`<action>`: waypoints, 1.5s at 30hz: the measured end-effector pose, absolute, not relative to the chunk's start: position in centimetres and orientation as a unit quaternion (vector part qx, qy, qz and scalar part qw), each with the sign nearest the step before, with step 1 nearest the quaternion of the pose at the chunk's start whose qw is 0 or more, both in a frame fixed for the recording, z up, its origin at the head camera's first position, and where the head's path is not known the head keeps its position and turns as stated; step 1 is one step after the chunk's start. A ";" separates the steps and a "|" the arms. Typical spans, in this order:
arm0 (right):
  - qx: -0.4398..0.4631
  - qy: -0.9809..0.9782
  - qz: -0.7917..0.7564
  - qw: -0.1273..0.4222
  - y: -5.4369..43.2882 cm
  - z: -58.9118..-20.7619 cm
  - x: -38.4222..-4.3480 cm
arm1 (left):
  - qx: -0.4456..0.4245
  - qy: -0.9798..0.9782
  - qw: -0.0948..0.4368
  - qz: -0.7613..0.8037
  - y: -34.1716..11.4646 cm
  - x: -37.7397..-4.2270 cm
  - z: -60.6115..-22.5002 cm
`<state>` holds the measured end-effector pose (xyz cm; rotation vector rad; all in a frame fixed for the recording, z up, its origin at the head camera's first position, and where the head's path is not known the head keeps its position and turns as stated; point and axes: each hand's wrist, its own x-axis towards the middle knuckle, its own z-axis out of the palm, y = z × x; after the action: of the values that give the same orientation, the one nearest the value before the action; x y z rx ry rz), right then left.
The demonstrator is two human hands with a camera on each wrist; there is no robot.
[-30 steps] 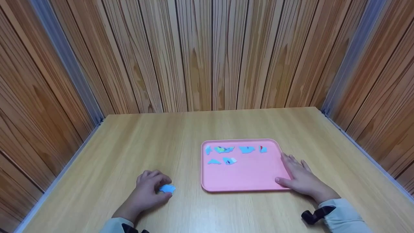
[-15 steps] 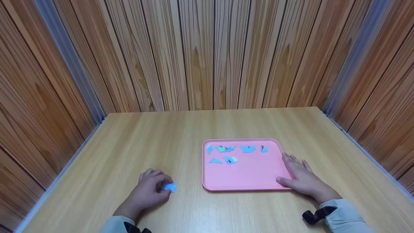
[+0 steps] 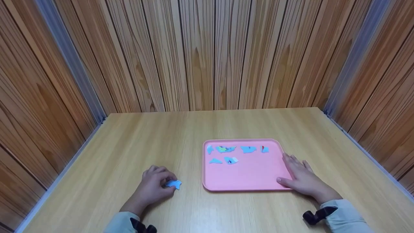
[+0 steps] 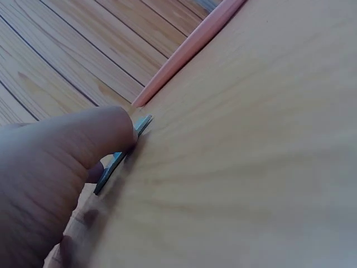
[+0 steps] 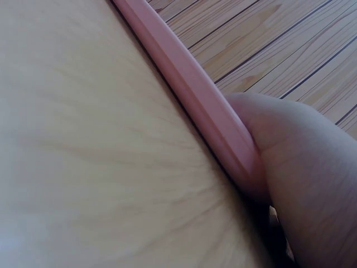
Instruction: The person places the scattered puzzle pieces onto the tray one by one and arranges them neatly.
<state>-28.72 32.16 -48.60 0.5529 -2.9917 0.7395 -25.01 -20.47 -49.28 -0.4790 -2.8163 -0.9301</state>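
Observation:
Between thumb and fingers, my left hand (image 3: 157, 183) pinches a flat, thin light-blue piece (image 3: 174, 184) with an irregular outline. In the left wrist view the piece (image 4: 117, 162) shows edge-on, tilted just above the tabletop. A pink tray (image 3: 245, 178) lies to the right of that hand. My right hand (image 3: 304, 179) rests at the tray's right edge with fingers spread, its thumb over the near right corner. Up close in the right wrist view, the thumb (image 5: 262, 123) lies on the tray's rim (image 5: 206, 106). The other right fingers are hidden there.
Several flat blue pieces lie in two rows in the tray's far part, among them one with yellow-green (image 3: 225, 149), one with red (image 3: 264, 149) and a plain one (image 3: 215, 160). Wood-patterned walls (image 3: 207, 55) stand behind and beside the table (image 3: 155, 139).
My left hand has shifted slightly right and away from me, carrying the blue piece toward the tray. The right hand and the tray have stayed in place.

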 end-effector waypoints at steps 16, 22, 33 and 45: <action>0.174 -0.956 0.236 0.000 32.3 -48.6 -28.8 | -0.097 -0.939 0.070 -0.323 -16.6 -27.2 -49.0; 0.175 -0.956 0.236 0.000 32.3 -48.7 -28.8 | -0.069 -0.935 0.080 -0.339 -14.7 -27.7 -48.7; 0.173 -0.955 0.242 0.001 32.3 -48.7 -28.8 | -0.080 -0.921 0.087 -0.372 -10.4 -28.2 -48.3; 0.172 -0.957 0.235 0.000 32.3 -48.7 -28.9 | -0.094 -0.939 0.099 -0.316 -4.8 -28.3 -47.7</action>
<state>-28.92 32.34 -48.66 0.5415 -3.0052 0.7371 -28.29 -4.76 -47.69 -0.2784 -2.7764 -0.9343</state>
